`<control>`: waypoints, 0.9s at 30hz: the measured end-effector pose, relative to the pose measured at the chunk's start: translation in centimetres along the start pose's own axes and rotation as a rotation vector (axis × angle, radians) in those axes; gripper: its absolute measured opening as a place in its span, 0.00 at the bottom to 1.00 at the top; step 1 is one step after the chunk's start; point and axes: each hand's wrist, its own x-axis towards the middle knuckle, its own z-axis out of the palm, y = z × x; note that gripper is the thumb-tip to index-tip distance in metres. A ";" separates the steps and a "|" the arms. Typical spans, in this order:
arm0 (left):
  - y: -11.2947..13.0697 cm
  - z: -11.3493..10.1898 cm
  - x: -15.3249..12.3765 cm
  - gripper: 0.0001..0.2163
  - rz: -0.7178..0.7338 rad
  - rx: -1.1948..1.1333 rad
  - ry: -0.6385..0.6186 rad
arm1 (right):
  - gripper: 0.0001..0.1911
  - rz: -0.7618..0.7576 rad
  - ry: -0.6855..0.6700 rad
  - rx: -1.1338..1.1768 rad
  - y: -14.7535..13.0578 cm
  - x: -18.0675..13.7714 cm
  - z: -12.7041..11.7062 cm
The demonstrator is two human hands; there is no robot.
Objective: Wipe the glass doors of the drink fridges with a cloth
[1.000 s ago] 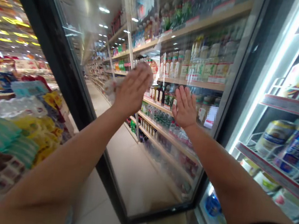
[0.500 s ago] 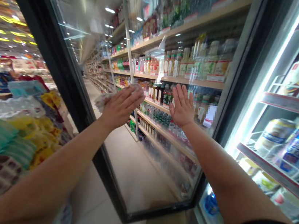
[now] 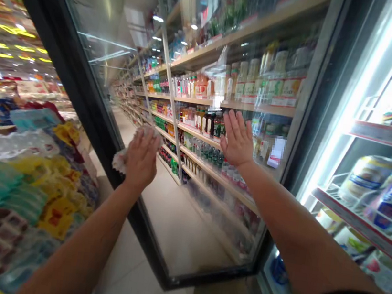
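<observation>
A black-framed glass door (image 3: 183, 242) stands swung out in front of me. My left hand (image 3: 143, 157) presses a crumpled whitish cloth (image 3: 119, 160) against the glass near the door's left frame. Part of the cloth pokes out to the left of the hand and above the fingers; the rest is hidden under the palm. My right hand (image 3: 237, 139) lies flat on the pane right of the middle, fingers stretched out, holding nothing. A small white tag (image 3: 276, 153) shows on the right of the glass.
At the right is a lit cooler with wire-fronted shelves (image 3: 361, 212) of cans and bottles. Packaged snacks (image 3: 57, 210) are piled at the left. Shelves of bottles (image 3: 252, 107) line the aisle seen through the glass, above a pale tiled floor (image 3: 163, 205).
My left hand and the cloth have moved left and down across the glass, close to the left frame. My right hand has stayed nearly in place.
</observation>
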 end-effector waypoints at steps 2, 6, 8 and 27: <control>0.1 0.0 -0.1 0.27 -0.119 0.023 0.094 | 0.32 0.002 -0.004 -0.010 0.0 0.0 0.0; 2.7 1.4 -2.3 0.31 -0.143 0.063 0.085 | 0.33 0.004 -0.019 -0.006 0.0 0.0 0.2; 3.9 2.1 -3.2 0.33 -0.071 0.063 0.036 | 0.33 -0.001 -0.009 -0.006 0.1 -0.1 0.3; 0.9 0.1 0.6 0.28 -0.229 0.134 0.118 | 0.32 -0.010 0.013 -0.005 0.1 -0.2 0.5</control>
